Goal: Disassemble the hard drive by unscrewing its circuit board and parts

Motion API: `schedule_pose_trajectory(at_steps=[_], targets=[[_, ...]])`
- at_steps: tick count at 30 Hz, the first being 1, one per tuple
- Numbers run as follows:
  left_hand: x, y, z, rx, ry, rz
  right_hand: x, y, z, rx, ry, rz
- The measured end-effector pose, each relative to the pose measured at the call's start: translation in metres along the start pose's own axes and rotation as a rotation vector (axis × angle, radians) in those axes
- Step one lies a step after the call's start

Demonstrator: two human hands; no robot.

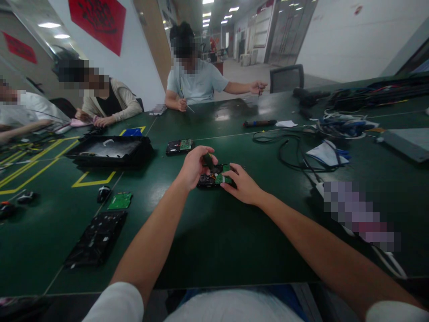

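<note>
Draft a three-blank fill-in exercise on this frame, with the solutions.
1. The left hand holds a tool; the right hand rests on a device whose circuit board is coloured ____.
2. The tape on the table is coloured ____.
3. The black tray lies to the person's ____.
Missing words: green; yellow; left.

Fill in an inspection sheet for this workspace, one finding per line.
Surface: green table, yellow tape lines.
Job's things: black device with a green circuit board; dark tool above it, tip contact unclear.
Clutter: loose green board, black casing, black tray, white-and-blue cloth.
Hands: left hand grips the dark tool; right hand touches the circuit board.
Cables: black cable looping at right; tangled bundle beyond it.
Surroundings: three people at the table, office chair beyond.
</note>
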State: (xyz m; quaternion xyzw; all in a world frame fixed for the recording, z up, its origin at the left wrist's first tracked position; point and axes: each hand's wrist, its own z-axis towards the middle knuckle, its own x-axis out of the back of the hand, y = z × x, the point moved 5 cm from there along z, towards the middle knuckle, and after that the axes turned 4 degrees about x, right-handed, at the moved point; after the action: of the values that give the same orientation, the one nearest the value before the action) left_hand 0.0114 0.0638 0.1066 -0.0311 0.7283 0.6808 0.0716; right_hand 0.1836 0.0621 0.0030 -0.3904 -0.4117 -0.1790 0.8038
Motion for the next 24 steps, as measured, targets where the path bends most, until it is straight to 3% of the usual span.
schedule_pose_trajectory(at_steps=[3,9,15,19,24], targets=[[-0.003,-0.002,0.000,0.027,-0.018,-0.068,0.002,0.001,0.000,-0.008,0.041,0.026],[0.006,0.002,0.003,-0.140,0.077,0.106,0.013,0.006,0.003,-0.118,0.152,-0.030],[-0.003,0.001,-0.001,-0.103,-0.012,0.104,0.013,0.003,0.006,-0.259,-0.038,-0.021],[-0.004,-0.001,-0.001,-0.073,-0.021,0.016,0.014,-0.001,0.007,-0.272,-0.078,-0.074],[0.008,-0.001,0.005,-0.156,0.073,0.114,0.014,-0.001,0.008,-0.251,-0.111,-0.094]])
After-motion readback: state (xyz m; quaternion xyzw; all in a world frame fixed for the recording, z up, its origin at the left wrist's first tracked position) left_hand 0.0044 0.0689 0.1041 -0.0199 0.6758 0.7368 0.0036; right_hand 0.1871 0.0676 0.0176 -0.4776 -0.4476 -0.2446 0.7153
